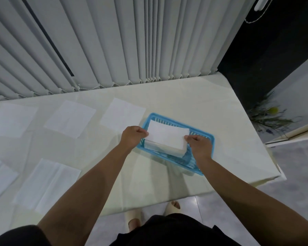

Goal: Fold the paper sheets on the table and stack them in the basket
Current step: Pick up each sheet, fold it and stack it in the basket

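Folded sheet (167, 136) is held right over the blue basket (176, 123), with its long axis running left to right between the hands and roughly matching the basket's long side (a folded stack (174, 152) sits under it). The left hand (134, 136) pinches the left short edge and the right hand (201, 147) the right one. Fingers are curled tight on the paper, forearms stretched forward. Flat sheets (122, 113) lie on the table (185, 96) to the left.

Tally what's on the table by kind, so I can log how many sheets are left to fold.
flat sheets: 5
folded sheet, pinched by the left hand and right hand: 1
folded pile under it, sheets in it uncountable: 1
blue basket: 1
Total: 8
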Demonstrator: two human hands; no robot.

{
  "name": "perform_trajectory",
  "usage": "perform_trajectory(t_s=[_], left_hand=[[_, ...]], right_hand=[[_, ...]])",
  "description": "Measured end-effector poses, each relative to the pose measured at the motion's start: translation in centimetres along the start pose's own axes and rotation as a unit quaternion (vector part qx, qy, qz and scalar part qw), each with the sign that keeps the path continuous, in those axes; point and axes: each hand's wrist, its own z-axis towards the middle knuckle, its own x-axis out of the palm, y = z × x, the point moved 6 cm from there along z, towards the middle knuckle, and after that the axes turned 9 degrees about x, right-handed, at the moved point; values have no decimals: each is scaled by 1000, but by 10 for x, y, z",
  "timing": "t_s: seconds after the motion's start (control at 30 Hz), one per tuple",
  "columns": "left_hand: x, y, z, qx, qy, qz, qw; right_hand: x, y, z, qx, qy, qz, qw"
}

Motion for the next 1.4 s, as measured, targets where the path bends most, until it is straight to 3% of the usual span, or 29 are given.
perform_trajectory(t_s=[0.47,1.4], left_hand=[[3,-6,-2,12,14,91,996],[6,-7,1,18,23,123,992]], right_hand=[[0,-14,2,0,-11,11,1000],[0,-17,2,9,-39,-19,999]])
